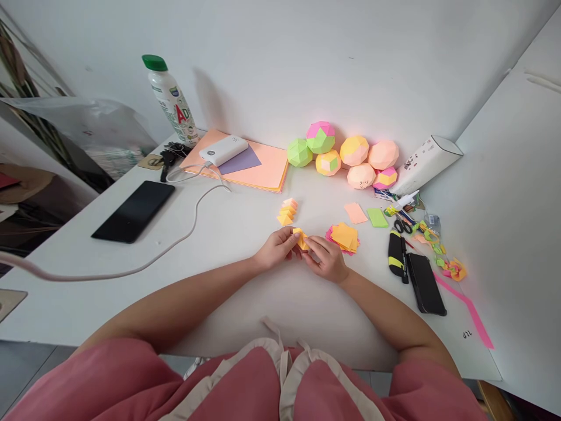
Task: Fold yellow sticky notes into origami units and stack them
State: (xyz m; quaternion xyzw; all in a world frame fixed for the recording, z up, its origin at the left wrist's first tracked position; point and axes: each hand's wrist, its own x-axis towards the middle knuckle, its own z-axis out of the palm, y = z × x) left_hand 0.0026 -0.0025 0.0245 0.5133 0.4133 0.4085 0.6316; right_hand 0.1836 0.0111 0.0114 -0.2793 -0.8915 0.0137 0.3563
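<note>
Between my two hands, near the middle of the white table, is a small folded yellow-orange paper piece [300, 238]. My left hand [277, 248] pinches its left side, and my right hand [326, 257] has its fingers closed on the right side. Just beyond the left hand stands a short row of folded paper units [287, 211], orange to peach. To the right of my right hand lies a stack of orange and pink paper squares [345, 236]. A peach paper stack [355, 213] and a green one [377, 218] lie farther back.
Several faceted paper balls [354, 151] rest against the wall. At right are a utility knife [395, 252], scissors [402, 226], a glue bottle [400, 204] and a black phone [426, 284]. Leftward are a tablet [134, 211], cable [193, 225], power bank [223, 151] and bottle [172, 102].
</note>
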